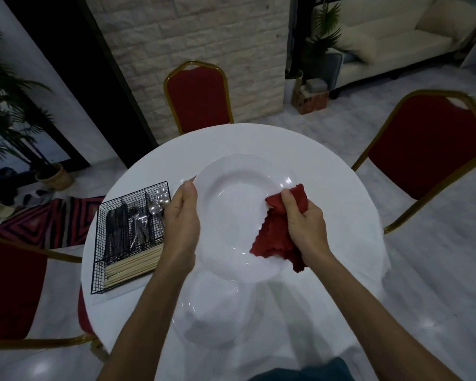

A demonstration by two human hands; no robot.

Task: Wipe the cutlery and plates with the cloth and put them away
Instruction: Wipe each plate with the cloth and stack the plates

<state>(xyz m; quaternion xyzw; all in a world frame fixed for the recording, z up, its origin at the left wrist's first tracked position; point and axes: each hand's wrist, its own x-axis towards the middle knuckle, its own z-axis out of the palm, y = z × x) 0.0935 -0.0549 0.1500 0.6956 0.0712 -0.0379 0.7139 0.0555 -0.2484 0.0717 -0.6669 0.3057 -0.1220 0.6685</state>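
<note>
A large round white deep plate (239, 204) is held in the air above the middle of a round table (327, 166) covered in a white cloth, tipped a little toward the viewer.

The left hand (180, 221) grips the plate's rim at 9 o'clock. Its thumb lies along the top of the rim, and the fingers curl out of sight beneath the plate.

The right hand (305, 224) holds a crumpled dark red cloth (275, 235) with a wavy edge at the plate's 3 o'clock. The fingers (289, 196) are curled round the cloth and pinch it over the rim. The loose end of the cloth hangs down across the plate's inner slope toward 5 o'clock.

Directly under the held plate, at the table's 6 o'clock, a stack of matching white plates (212, 320) rests on the table.

At the table's 9 o'clock stands a black wire cutlery basket (100, 243) with compartments. It holds dark-handled knives (116, 226), steel forks (139, 224), shiny steel spoons (160, 200) nearest the left hand, and pale wooden chopsticks (132, 266) lying across its near end.

Red padded chairs with gold metal frames stand around the table: one at 12 o'clock (198, 97), one at 2 o'clock (429, 144) and one at 8 o'clock (11, 290).

Farther off are a pale brick wall (198, 37), a cream sofa (396, 37) at the upper right, a potted palm (14, 111) at the left and a red striped rug (52, 221) on the floor.
</note>
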